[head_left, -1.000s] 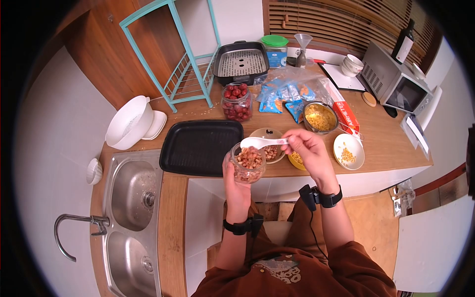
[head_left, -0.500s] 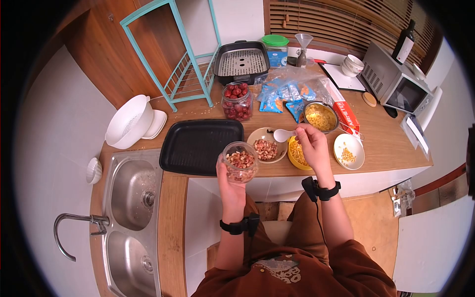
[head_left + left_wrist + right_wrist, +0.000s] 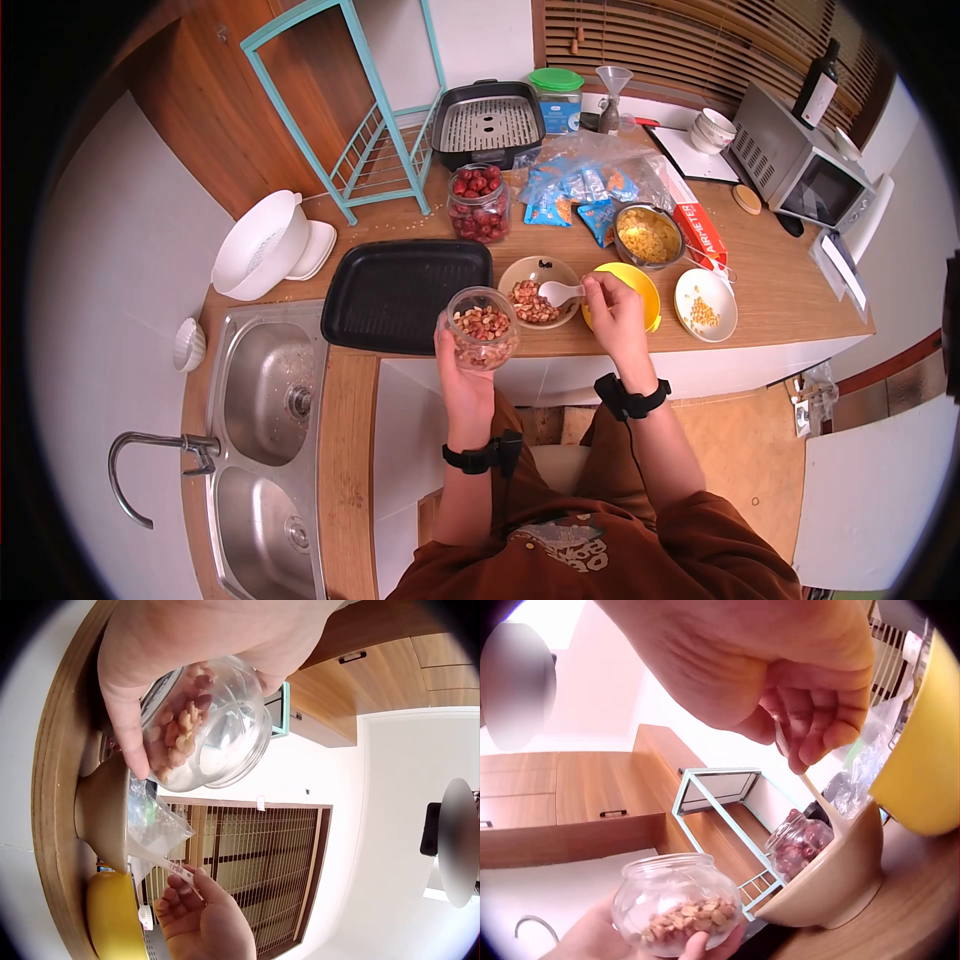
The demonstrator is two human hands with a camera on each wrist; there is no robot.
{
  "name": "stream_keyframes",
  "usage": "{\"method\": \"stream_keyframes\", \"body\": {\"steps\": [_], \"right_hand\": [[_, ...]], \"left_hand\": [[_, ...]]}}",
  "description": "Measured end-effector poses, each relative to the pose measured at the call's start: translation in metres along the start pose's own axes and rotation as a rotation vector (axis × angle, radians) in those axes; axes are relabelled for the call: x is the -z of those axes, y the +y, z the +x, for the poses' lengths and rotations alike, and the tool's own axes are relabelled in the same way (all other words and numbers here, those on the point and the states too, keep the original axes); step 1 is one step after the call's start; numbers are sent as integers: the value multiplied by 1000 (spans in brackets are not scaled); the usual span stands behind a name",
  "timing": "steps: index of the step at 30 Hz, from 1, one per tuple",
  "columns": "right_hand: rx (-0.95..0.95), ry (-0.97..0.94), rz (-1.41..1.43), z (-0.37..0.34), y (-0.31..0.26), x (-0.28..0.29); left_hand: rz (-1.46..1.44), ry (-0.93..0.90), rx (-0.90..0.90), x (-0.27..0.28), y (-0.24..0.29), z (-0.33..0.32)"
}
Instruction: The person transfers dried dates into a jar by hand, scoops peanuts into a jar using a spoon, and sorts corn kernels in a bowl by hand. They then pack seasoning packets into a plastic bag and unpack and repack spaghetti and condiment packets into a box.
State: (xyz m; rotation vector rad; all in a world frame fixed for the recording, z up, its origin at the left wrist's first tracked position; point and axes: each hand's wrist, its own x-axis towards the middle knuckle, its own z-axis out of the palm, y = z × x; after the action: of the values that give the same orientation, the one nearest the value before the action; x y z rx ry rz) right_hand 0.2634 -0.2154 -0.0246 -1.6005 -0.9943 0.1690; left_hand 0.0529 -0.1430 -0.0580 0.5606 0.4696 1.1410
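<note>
My left hand (image 3: 466, 400) holds a round clear glass jar (image 3: 667, 879), partly filled with shelled peanuts (image 3: 482, 323), tilted in front of the counter. Thumb and fingers of my right hand (image 3: 618, 322) pinch a white spoon (image 3: 562, 292) by its handle. The spoon's head reaches down into a beige bowl (image 3: 840, 889) of reddish peanuts (image 3: 530, 305). In the right wrist view the bowl's wall hides the spoon's tip. Right next to it is a yellow bowl (image 3: 640, 284), partly behind my right hand.
A black grill tray (image 3: 400, 300) lies left of the jar, by the sink (image 3: 265, 390). Behind stand a jar of red fruit (image 3: 480, 215) and blue packets (image 3: 550, 212). To the right are a metal pot of yellow food (image 3: 648, 238) and a white bowl (image 3: 728, 308) with yellow kernels.
The spoon went from over the jar, where it held peanuts, rightward to above the beige bowl's right side, then down among its peanuts. The left hand and jar shifted slightly left and down.
</note>
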Motion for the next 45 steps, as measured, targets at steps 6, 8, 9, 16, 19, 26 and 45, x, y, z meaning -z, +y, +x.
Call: {"method": "stream_keyframes", "body": {"steps": [6, 8, 9, 16, 19, 26, 45], "right_hand": [[-316, -126, 385, 5, 7, -1], [-354, -132, 456, 7, 13, -3], [-393, -141, 528, 8, 16, -5], [-478, -120, 617, 17, 16, 1], [-473, -90, 629, 20, 14, 8], [-341, -33, 781, 22, -10, 28], [-2, -356, 632, -2, -73, 36]], "left_hand": [[-22, -25, 15, -2, 3, -2], [-21, -27, 19, -2, 3, -2], [-21, -25, 22, -1, 2, -2], [-12, -26, 29, 0, 2, -2], [-12, -42, 22, -1, 4, -2], [-22, -38, 50, -6, -1, -2], [-32, -93, 48, -8, -4, -6]]}}
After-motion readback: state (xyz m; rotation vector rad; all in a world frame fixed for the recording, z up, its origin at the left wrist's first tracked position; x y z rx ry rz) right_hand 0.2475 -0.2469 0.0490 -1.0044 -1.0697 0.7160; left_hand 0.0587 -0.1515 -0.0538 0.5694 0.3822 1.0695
